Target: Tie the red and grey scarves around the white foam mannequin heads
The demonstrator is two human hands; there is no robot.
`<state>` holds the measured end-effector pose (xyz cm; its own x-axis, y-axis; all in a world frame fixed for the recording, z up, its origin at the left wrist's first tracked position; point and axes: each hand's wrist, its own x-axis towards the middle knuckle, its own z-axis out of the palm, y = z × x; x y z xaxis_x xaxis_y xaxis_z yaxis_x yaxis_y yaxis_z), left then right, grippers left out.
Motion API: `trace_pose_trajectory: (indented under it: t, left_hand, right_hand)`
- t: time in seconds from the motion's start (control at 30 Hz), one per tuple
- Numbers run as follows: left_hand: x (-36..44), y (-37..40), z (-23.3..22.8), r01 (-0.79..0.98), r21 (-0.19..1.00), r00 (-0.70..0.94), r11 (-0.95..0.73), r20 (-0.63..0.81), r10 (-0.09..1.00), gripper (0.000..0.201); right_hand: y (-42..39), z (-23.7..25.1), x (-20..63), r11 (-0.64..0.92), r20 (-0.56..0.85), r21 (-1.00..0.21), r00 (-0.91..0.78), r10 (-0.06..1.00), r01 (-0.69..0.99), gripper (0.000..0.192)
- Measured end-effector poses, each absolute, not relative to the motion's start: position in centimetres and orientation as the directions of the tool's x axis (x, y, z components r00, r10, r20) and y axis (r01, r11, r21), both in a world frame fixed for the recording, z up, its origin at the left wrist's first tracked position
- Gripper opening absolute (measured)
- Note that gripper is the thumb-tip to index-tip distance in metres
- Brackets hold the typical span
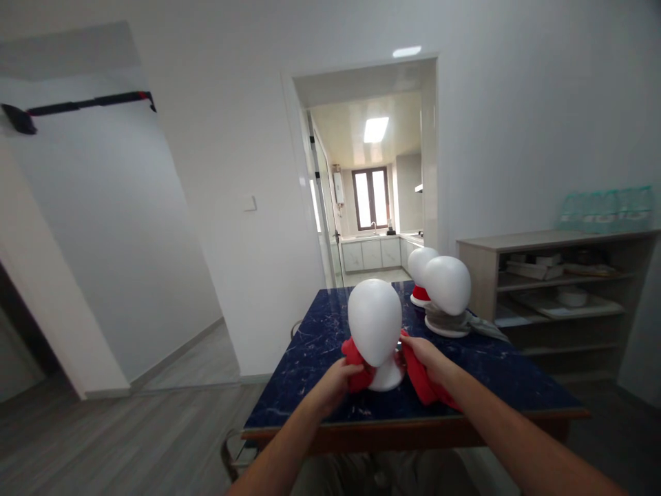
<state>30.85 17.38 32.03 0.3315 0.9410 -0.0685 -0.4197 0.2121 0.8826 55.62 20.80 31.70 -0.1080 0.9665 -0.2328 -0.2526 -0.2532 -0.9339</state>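
Red cloth wraps the neck of a white foam head at the near middle of the dark blue marble table. The left hand and right hand each pinch an end. Two more heads stand farther right. No writing is readable.

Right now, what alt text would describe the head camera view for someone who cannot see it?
Two hands, left and right, hold a red cloth around the neck of a white foam head on a dark blue table. Two more heads stand behind, beside a shelf and a kitchen doorway.
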Motion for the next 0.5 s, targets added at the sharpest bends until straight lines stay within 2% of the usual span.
trace_pose_trajectory:
  t: [0.07, 0.17, 0.3, 0.5]
  left_hand:
    - [32.8, 16.6, 31.0, -0.403, 0.892, 0.383, 0.206, -0.04, 0.923, 0.039]
    - [35.1, 16.7, 30.1, -0.431, 0.884, 0.328, 0.179, -0.031, 0.944, 0.05]
    - [36.1, 17.1, 30.6, -0.467, 0.866, 0.282, 0.18, -0.047, 0.958, 0.057]
    - [35.1, 16.6, 32.8, -0.563, 0.725, 0.365, 0.396, -0.211, 0.907, 0.076]
  right_hand:
    - [20.7, 31.3, 54.6, -0.132, -0.131, -0.97, -0.016, 0.991, -0.205, 0.033]
    - [20.6, 30.6, 53.5, -0.001, -0.007, -0.989, 0.043, 0.999, -0.147, 0.031]
    - [20.5, 30.0, 53.0, 0.035, 0.027, -0.989, 0.054, 0.998, -0.141, 0.038]
    - [20.4, 30.0, 52.7, 0.071, 0.065, -0.992, 0.058, 0.996, -0.102, 0.042]
